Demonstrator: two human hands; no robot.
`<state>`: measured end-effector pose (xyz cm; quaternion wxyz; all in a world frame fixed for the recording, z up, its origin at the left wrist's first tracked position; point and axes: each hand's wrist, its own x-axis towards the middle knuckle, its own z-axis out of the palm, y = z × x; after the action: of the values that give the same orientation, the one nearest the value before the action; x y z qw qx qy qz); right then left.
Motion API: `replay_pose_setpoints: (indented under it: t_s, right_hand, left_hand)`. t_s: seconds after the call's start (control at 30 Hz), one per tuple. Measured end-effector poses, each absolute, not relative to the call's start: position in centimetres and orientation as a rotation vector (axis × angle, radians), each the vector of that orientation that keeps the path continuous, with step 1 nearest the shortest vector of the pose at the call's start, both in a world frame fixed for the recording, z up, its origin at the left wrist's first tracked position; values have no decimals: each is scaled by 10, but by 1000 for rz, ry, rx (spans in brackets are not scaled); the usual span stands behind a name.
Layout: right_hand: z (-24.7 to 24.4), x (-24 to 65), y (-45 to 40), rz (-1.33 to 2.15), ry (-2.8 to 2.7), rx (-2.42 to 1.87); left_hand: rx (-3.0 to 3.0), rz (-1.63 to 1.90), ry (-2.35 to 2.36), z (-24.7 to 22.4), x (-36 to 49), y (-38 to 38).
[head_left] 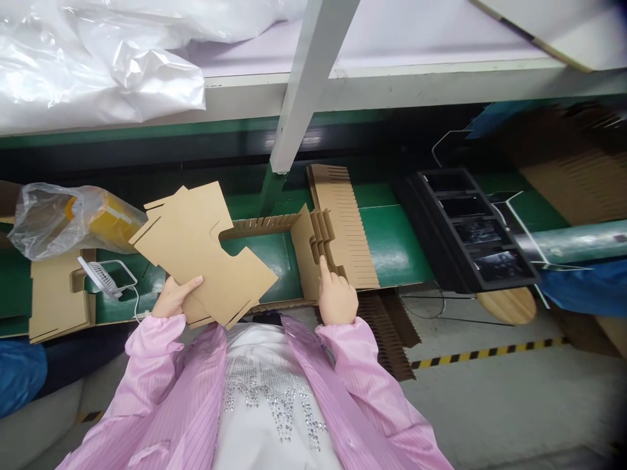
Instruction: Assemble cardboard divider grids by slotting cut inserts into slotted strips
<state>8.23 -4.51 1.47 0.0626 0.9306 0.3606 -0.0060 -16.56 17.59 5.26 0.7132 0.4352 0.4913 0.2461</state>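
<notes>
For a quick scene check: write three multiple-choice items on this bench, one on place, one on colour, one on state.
1. Where is the black tray?
A. right of the slotted cardboard
B. left of the small fan
C. on the floor

2. What colour is the bench surface?
A. red
B. green
C. white

3. What is the left hand doing?
A. hanging free
B. holding a flat cardboard blank
C. gripping a bag

Answers: 1 A, it lies right of the slotted cardboard. 2 B, green shows between the pieces. 3 B, fingers wrap the blank's lower edge, while the right hand points a finger at the slots.

Bright overhead light, plastic glare, blurred warped right edge
</notes>
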Motion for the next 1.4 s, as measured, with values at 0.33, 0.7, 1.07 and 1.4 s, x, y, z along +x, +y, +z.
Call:
replay_pose_setpoints:
  t_s: [0.33,0.7,1.07,1.4]
  right_hand:
    - [-4,80,-34,-98,1115,2735]
    - [48,77,-28,-1365,1683,3307]
    - [73,125,-115,-124,301,3795]
    - [72,84,-95,-188,621,3275]
  left_hand:
    - [974,470,976,43,-155,168]
    - [1141,272,736,46,-112,149]
    - [972,442,975,45,-133,177]
    - [986,468,981,42,-131,185]
